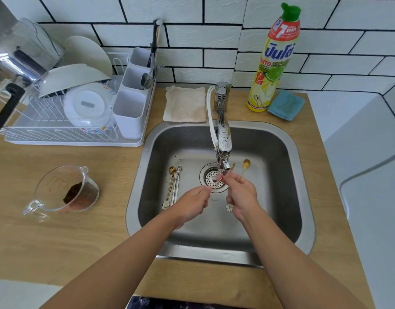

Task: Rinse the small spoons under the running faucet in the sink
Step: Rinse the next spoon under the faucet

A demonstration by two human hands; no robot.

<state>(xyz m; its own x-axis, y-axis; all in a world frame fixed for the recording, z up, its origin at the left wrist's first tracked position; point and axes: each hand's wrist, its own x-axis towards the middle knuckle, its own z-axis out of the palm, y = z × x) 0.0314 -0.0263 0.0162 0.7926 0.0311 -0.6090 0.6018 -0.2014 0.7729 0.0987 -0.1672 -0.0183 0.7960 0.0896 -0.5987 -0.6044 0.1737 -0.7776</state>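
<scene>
We pinch a gold spoon in the right hand, our left hand pinching its tip beneath the faucet. Wet fingers could slip, dropping it onto the drain just below our grip; more spoons wait leftward.

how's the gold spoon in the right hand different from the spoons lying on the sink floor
The gold spoon is held up off the sink floor by the right hand, bowl raised beside the faucet; the spoons on the sink floor lie flat, left of the drain. It is single; they are a bunch. Both have small bowls, thin handles and flower-shaped ends.
</scene>
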